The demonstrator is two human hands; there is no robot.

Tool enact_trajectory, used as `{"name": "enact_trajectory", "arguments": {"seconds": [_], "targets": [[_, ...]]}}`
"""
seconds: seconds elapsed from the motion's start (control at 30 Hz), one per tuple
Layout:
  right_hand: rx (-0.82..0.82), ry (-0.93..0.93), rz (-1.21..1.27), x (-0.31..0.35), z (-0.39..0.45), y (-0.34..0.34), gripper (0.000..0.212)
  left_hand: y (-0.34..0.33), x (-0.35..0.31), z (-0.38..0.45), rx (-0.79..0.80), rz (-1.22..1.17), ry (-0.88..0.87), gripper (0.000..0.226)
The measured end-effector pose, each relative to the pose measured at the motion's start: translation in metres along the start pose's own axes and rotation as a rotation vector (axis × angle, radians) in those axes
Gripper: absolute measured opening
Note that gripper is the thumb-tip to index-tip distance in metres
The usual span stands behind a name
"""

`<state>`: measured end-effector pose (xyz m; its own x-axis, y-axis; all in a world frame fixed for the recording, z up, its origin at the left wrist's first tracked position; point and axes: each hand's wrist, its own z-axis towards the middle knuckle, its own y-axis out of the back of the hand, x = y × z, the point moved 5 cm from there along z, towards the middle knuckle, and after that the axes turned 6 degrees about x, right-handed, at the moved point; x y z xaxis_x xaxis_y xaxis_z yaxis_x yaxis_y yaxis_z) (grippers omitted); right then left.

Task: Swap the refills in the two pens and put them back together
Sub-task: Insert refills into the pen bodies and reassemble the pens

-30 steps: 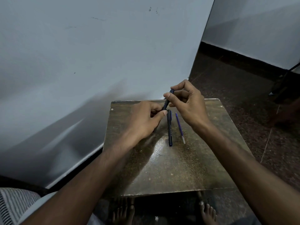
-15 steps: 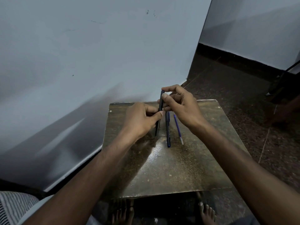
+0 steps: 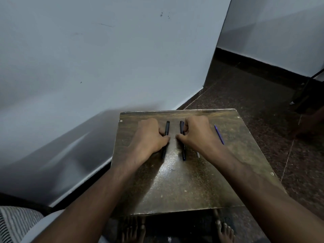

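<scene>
Both grips have come down: left hand (image 3: pixel 150 137) and right hand (image 3: pixel 196 134) each pinch a pen (image 3: pixel 166 130) on the bench (image 3: pixel 192 186). One pen (image 3: pixel 182 127) was lifted earlier. Blue refill (image 3: pixel 219 134) lies apart, so swapping looks unfinished.

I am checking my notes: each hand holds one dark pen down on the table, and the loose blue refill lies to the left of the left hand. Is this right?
Not quite. The head view shows the blue refill to the right of the right hand, partly under that wrist. The rest holds: the left hand and right hand each hold one dark pen on the table.

Head view, down onto table (image 3: pixel 192 186)
</scene>
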<state>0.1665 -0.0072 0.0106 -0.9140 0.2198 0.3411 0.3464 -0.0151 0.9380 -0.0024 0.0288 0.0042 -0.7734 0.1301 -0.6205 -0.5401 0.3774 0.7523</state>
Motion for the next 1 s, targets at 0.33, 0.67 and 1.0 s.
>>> {"name": "enact_trajectory", "arguments": {"seconds": [0.33, 0.67, 1.0], "targets": [[-0.145, -0.090, 0.248, -0.018, 0.001, 0.043, 0.015, -0.017, -0.015, 0.000, 0.043, -0.085, 0.015, 0.025], [-0.150, -0.048, 0.272, -0.042, -0.008, 0.042, 0.016, -0.039, -0.032, 0.000, 0.041, -0.067, -0.029, 0.024], [0.259, -0.158, 1.027, -0.027, -0.014, 0.028, 0.018, -0.017, -0.018, 0.008, 0.022, -0.200, -0.089, 0.022]]}}
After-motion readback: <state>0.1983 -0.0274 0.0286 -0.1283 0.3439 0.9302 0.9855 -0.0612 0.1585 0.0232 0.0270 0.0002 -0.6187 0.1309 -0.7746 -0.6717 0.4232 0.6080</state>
